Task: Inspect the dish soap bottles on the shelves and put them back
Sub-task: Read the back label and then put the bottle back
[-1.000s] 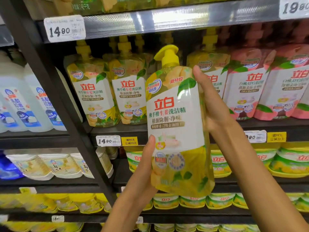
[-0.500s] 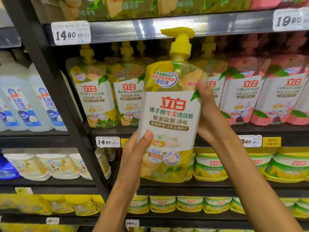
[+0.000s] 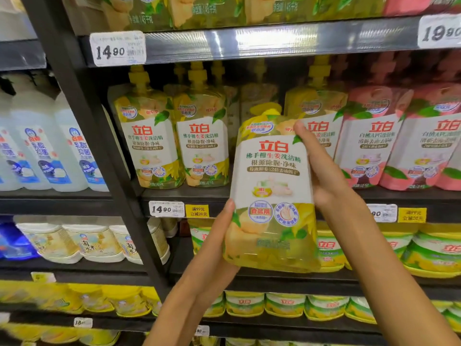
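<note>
A yellow dish soap bottle (image 3: 273,188) with a white label and yellow pump is held in front of the middle shelf (image 3: 189,196), its top tilted away toward the shelf. My left hand (image 3: 219,243) grips its lower left side, thumb on the front. My right hand (image 3: 321,168) grips its upper right side, fingers curled round the edge. Behind it, a gap shows in the row of matching yellow bottles (image 3: 149,136).
Pink bottles (image 3: 369,138) of the same brand fill the shelf's right part. White bottles (image 3: 50,146) stand in the left bay past a black upright (image 3: 82,121). Rows of yellow-green tubs (image 3: 434,253) and white tubs (image 3: 72,243) fill the lower shelves. The upper shelf edge (image 3: 274,38) hangs close above.
The bottle has come down and to the right and tipped its pump back toward the shelf gap. Both hands kept their grip and moved with it.
</note>
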Demonstrator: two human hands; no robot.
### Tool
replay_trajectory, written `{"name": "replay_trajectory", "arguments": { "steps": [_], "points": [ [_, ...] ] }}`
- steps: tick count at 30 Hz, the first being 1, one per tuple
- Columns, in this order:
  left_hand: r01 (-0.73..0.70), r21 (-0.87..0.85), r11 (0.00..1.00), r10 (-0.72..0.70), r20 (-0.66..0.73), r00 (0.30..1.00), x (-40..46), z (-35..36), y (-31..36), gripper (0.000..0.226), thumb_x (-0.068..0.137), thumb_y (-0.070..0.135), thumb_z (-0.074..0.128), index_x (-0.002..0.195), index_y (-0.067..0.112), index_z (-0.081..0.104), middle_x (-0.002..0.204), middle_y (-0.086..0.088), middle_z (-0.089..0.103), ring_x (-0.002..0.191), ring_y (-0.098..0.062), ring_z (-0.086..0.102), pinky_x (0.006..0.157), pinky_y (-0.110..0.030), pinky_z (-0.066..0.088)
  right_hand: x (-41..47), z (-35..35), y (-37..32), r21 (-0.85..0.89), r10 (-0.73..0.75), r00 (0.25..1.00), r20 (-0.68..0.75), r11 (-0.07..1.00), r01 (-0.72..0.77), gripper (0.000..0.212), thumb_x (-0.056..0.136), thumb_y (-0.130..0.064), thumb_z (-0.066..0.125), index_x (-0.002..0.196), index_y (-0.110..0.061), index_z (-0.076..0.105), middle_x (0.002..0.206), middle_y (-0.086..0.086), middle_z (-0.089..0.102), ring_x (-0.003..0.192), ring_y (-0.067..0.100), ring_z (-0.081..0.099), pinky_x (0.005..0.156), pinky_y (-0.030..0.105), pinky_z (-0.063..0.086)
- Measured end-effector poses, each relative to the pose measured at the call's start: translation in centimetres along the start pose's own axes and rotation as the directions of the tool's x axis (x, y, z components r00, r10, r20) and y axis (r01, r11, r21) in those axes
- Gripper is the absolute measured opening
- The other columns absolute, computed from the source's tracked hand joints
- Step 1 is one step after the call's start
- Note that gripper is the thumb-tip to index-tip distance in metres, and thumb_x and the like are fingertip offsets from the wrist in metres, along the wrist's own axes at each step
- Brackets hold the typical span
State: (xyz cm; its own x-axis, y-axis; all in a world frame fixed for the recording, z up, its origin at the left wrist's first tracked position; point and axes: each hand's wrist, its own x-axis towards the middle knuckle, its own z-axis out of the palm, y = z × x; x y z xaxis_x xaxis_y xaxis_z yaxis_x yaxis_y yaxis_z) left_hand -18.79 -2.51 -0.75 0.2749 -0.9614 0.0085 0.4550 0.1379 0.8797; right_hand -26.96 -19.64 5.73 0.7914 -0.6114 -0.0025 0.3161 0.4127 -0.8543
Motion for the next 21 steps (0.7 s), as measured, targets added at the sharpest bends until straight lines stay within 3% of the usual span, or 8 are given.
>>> {"name": "replay_trajectory", "arguments": {
  "steps": [4,10,12,13,15,18,21],
  "points": [
    [0.081,-0.096,0.992,-0.076,0.048,0.996,0.2,-0.1,-0.8,0.056,0.076,0.058,0.067,0.124,0.030,0.063,0.133,-0.004,0.060,0.123,-0.020,0.056,0.093,-0.031,0.052,0.4,-0.6,0.2,-0.073,0.111,0.993,-0.031,0.991,-0.113,0.039,0.088,-0.047,0.063,0.107,-0.015,0.070,0.103,0.015,0.075,0.091,0.028,0.074,0.058,0.041,0.059],
    [0.060,-0.179,0.982,-0.041,0.106,0.994,-0.4,-0.4,0.1,0.060,0.072,0.045,0.077,0.124,0.019,0.064,0.130,-0.009,0.062,0.120,-0.024,0.059,0.094,-0.036,0.052,0.9,-1.5,0.9,-0.057,0.140,0.990,0.020,0.989,-0.139,0.032,0.089,-0.038,0.061,0.106,-0.011,0.070,0.102,0.015,0.075,0.088,0.028,0.074,0.058,0.040,0.059],
    [0.111,-0.090,0.990,-0.107,0.042,0.993,0.2,0.8,1.9,0.054,0.078,0.035,0.074,0.125,0.011,0.063,0.133,-0.015,0.059,0.122,-0.027,0.057,0.090,-0.029,0.054,1.1,-1.7,1.2,-0.009,0.150,0.988,0.024,0.989,-0.150,0.031,0.092,-0.036,0.059,0.100,-0.010,0.073,0.102,0.016,0.075,0.088,0.029,0.074,0.058,0.041,0.060],
    [0.127,-0.088,0.988,-0.120,0.080,0.990,0.4,0.5,2.4,0.049,0.086,0.024,0.066,0.130,0.003,0.057,0.138,-0.021,0.052,0.127,-0.031,0.051,0.090,-0.021,0.052,1.3,-1.8,1.3,0.014,0.159,0.987,0.024,0.987,-0.160,0.032,0.094,-0.036,0.058,0.096,-0.009,0.076,0.102,0.016,0.075,0.087,0.029,0.074,0.058,0.041,0.060],
    [0.057,-0.081,0.995,-0.051,0.080,0.996,0.0,-0.1,3.1,0.044,0.093,0.012,0.054,0.133,-0.005,0.050,0.139,-0.027,0.048,0.128,-0.035,0.049,0.093,-0.020,0.050,1.4,-1.9,1.4,0.025,0.172,0.985,0.032,0.985,-0.173,0.036,0.096,-0.037,0.054,0.096,-0.010,0.077,0.103,0.016,0.074,0.088,0.029,0.074,0.060,0.041,0.060],
    [0.115,-0.218,0.969,-0.067,0.215,0.974,-0.6,1.2,4.1,0.048,0.077,0.027,0.076,0.120,0.009,0.066,0.123,-0.014,0.066,0.111,-0.027,0.064,0.085,-0.036,0.056,1.6,-1.9,1.4,0.023,0.185,0.981,0.057,0.982,-0.187,0.038,0.098,-0.040,0.051,0.114,-0.010,0.068,0.112,0.016,0.072,0.096,0.030,0.072,0.068,0.043,0.061],
    [0.104,-0.262,0.959,-0.028,0.277,0.960,-0.8,0.4,3.8,0.045,0.079,0.030,0.072,0.120,0.010,0.067,0.124,-0.011,0.066,0.115,-0.025,0.062,0.092,-0.038,0.053,1.7,-2.1,1.2,0.008,0.207,0.975,0.081,0.978,-0.208,0.045,0.098,-0.042,0.049,0.095,-0.009,0.079,0.107,0.016,0.073,0.093,0.029,0.073,0.068,0.044,0.061]
  ]
}}
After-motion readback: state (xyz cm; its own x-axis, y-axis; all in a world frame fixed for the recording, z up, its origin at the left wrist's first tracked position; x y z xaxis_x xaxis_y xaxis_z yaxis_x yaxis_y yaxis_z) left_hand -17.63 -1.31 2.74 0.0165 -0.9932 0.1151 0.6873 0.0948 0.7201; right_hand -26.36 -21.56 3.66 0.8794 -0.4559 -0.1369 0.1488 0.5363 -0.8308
